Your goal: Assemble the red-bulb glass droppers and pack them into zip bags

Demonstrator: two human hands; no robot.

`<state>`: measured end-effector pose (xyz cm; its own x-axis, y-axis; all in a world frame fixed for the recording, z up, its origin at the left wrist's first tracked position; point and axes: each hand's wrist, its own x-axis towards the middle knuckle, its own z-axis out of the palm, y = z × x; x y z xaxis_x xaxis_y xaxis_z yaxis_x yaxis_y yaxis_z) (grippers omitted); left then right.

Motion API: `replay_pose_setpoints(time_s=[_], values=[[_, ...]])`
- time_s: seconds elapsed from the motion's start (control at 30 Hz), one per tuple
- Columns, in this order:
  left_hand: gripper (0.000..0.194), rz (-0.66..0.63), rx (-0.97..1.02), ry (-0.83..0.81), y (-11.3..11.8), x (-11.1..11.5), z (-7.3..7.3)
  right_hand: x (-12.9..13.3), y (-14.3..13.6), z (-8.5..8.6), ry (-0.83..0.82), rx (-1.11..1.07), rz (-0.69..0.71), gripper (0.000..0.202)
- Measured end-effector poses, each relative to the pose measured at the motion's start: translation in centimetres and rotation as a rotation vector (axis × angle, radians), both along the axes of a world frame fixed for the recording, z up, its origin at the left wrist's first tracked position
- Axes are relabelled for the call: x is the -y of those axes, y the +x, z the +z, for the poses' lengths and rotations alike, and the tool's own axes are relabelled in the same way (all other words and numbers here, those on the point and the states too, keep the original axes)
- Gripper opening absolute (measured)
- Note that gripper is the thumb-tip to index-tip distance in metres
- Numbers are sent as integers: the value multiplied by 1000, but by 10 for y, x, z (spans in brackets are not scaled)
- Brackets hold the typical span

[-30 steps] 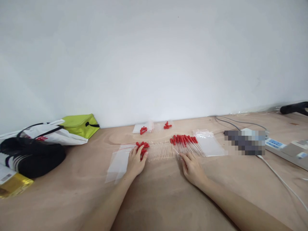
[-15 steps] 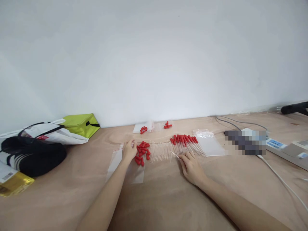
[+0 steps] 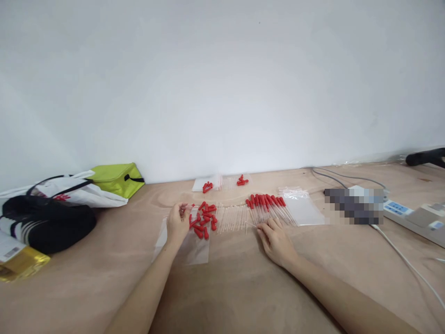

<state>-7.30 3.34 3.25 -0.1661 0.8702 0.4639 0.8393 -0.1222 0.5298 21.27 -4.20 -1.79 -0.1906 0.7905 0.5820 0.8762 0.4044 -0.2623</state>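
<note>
Left hand [image 3: 178, 223], left of centre: fingers bent, a red cap [image 3: 193, 205] at the fingertips; whether pinched or only touched, cannot tell. Beside it, loose red caps [image 3: 206, 221] heaped, partly over clear bags [image 3: 199, 250] on the bench [image 3: 222, 283]. Right hand [image 3: 276, 242], right of centre: thumb and fingers pinching a thin clear tube [image 3: 251, 225]. Bare tubes [image 3: 232, 219] lie in a row between the hands; red-capped tubes [image 3: 271, 208] fan out just above the right hand. Black cap [image 3: 59, 229] at lower left of frame.
</note>
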Motion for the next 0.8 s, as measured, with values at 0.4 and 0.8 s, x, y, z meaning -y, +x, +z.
replay_pose_setpoints(time_s=[0.4, 0.8], values=[[13, -546, 44, -38, 62, 76, -15, 6, -20, 18, -78, -109, 251, 22], [17, -568, -106, -63, 64, 81, -16, 10, -21, 18, -40, -44, 322, 22]])
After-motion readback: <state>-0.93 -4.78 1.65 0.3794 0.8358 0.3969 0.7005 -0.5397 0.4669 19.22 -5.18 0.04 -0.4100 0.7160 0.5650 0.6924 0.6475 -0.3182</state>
